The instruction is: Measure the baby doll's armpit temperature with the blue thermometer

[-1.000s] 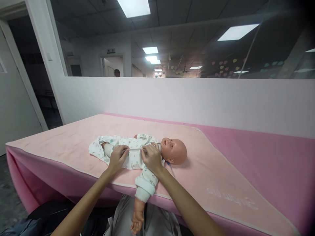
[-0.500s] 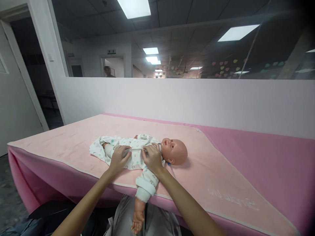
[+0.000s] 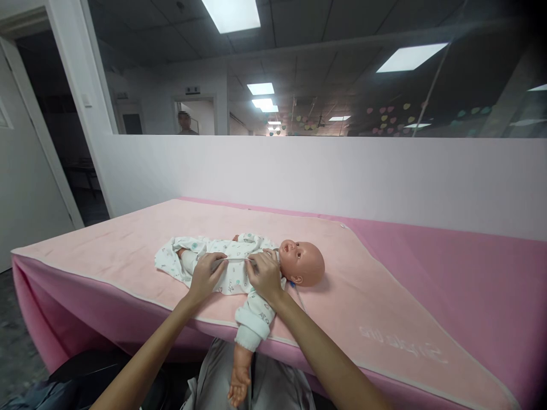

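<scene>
A baby doll (image 3: 301,262) lies on its back on a pale pink blanket (image 3: 128,250), head to the right. It wears a white printed garment (image 3: 233,276). One bare doll arm (image 3: 239,376) hangs over the near table edge. My left hand (image 3: 205,276) pinches the garment's front edge at the doll's belly. My right hand (image 3: 265,276) pinches the same edge near the chest, just left of the doll's chin. The cloth is stretched taut between both hands.
The table carries a darker pink cover (image 3: 470,285) under the blanket. A white partition (image 3: 342,176) with glass above runs behind it. An open doorway (image 3: 55,131) is at the left. A person (image 3: 184,122) stands far off behind the glass.
My left hand has crept slightly right along the garment edge. The distant person behind the glass has moved left. The doll has not moved.
</scene>
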`<state>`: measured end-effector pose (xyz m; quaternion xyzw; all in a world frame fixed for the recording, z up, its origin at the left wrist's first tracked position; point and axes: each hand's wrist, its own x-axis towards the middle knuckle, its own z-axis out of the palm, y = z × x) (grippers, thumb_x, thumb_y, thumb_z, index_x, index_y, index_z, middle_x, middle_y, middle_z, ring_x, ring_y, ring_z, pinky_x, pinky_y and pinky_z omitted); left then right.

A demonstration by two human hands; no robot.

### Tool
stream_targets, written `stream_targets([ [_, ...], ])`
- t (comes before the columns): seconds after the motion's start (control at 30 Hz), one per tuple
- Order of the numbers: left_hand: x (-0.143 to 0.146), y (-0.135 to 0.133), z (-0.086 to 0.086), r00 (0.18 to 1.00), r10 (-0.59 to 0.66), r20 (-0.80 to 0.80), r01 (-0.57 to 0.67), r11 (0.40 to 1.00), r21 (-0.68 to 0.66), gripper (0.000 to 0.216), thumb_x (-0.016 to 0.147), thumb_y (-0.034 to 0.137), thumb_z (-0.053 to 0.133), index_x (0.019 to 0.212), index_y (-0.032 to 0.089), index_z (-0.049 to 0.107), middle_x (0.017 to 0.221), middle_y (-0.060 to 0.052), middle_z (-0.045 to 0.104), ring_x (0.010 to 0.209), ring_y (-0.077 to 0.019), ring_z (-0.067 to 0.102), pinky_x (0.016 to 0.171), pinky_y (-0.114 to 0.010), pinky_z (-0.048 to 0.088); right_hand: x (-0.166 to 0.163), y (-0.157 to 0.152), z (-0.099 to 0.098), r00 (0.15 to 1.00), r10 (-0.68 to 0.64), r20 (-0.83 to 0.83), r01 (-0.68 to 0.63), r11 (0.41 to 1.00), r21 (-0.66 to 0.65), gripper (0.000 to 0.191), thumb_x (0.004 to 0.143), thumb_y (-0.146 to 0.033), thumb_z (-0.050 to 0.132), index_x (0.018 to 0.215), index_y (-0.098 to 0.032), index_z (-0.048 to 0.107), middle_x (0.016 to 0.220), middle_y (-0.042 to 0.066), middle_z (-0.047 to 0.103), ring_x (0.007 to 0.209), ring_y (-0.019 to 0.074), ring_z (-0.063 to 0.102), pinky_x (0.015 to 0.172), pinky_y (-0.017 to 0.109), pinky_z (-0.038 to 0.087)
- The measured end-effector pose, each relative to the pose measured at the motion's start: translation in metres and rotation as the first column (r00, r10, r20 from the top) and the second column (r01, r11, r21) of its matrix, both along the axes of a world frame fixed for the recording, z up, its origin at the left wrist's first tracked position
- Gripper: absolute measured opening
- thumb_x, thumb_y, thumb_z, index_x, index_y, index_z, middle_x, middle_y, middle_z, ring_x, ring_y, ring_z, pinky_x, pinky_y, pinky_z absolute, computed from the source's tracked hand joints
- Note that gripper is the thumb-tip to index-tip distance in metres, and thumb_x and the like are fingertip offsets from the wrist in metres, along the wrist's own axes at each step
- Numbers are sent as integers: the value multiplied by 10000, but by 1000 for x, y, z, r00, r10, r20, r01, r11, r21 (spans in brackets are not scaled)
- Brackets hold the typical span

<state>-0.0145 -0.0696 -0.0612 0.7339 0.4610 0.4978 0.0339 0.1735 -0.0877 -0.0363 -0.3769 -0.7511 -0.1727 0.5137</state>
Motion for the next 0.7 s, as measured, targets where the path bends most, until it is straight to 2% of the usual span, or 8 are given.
stream_targets([
  [0.37, 1, -1, 0, 999, -49, -2, 49, 999, -1, 273, 836, 257, 390, 1017, 233, 594, 1027, -31, 635, 994, -198, 545, 878, -367, 423, 1, 2, -2, 1000, -11, -19, 10, 998, -54, 132, 833, -214, 465, 722, -194, 534, 697, 10, 606, 688, 141, 528, 839, 333, 368],
  [0.47, -2, -1, -2, 997, -83, -12, 82, 997, -14, 314, 812, 202, 370, 1016, 233, 607, 1036, -21, 640, 995, -191, 550, 893, -371, 422, 2, -1, 1, 1000, 8, -18, -9, 996, -92, 110, 822, -188, 456, 790, -191, 562, 779, 38, 610, 778, 171, 535, 793, 330, 404],
  [0.6, -3, 1, 5, 997, -77, 10, 77, 997, -15, 337, 788, 184, 365, 996, 233, 626, 1062, -14, 635, 1025, -192, 541, 913, -370, 415, 14, -28, 6, 999, 3, 33, 1, 991, -136, 272, 800, -145, 425, 1042, -180, 544, 1097, 103, 546, 1018, 211, 501, 846, 352, 423],
  [0.7, 8, 7, 23, 997, -63, 35, 63, 998, 0, 335, 811, 207, 364, 1039, 237, 607, 1071, -15, 633, 1017, -186, 543, 908, -359, 414, 37, -64, -3, 996, -76, 52, 84, 982, -170, 261, 813, -163, 419, 1043, -188, 541, 1067, 91, 565, 1002, 210, 514, 856, 358, 419],
])
